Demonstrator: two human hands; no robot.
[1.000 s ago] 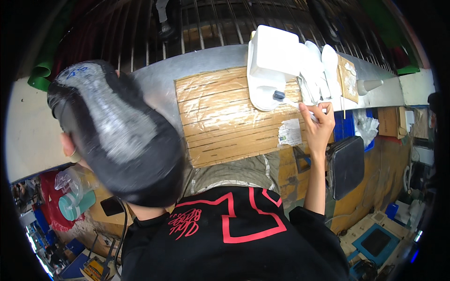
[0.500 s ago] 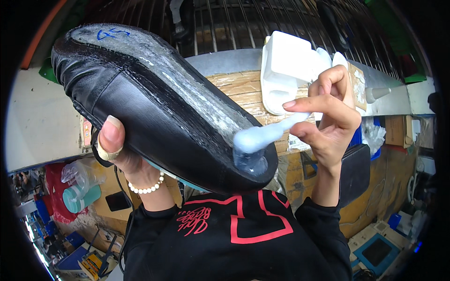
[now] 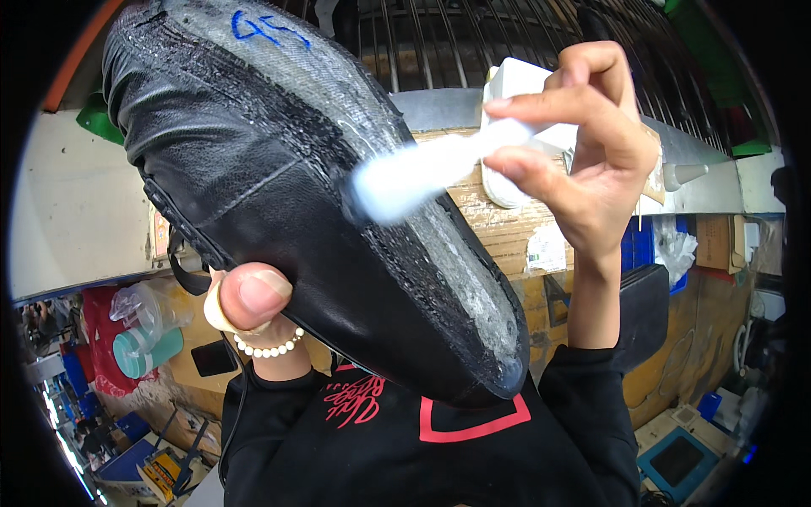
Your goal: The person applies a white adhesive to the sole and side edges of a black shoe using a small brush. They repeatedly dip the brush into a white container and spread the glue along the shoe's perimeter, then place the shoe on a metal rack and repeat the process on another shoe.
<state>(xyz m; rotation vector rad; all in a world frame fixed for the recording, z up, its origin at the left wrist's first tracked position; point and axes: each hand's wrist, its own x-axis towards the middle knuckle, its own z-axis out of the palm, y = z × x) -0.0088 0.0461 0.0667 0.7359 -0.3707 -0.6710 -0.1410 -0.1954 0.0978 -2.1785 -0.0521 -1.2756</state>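
Observation:
A black leather shoe upper [image 3: 262,194], bottom side up and without an outsole, fills the middle of the view. Its grey underside strip carries a blue handwritten mark, and the margin around it looks roughened and wet. My left hand [image 3: 253,300] grips the shoe from its left side, a pale wrap around the thumb; its other fingers are hidden beneath. Between thumb and fingers my right hand [image 3: 596,160] pinches a white glue brush [image 3: 414,173]. The blurred brush tip touches the dark left margin of the underside, near the middle of its length.
Behind the shoe, a white plastic container [image 3: 517,80] stands on a worn bench top [image 3: 463,145]. A rack of metal bars [image 3: 456,46] lies beyond. Low on the left are a teal container [image 3: 148,351] and a dark phone-like slab [image 3: 213,358]; a blue-framed device [image 3: 676,460] sits lower right.
The brush has moved left and up from the toe end to the left margin midway along the underside. My left hand has tilted the shoe and brought it closer.

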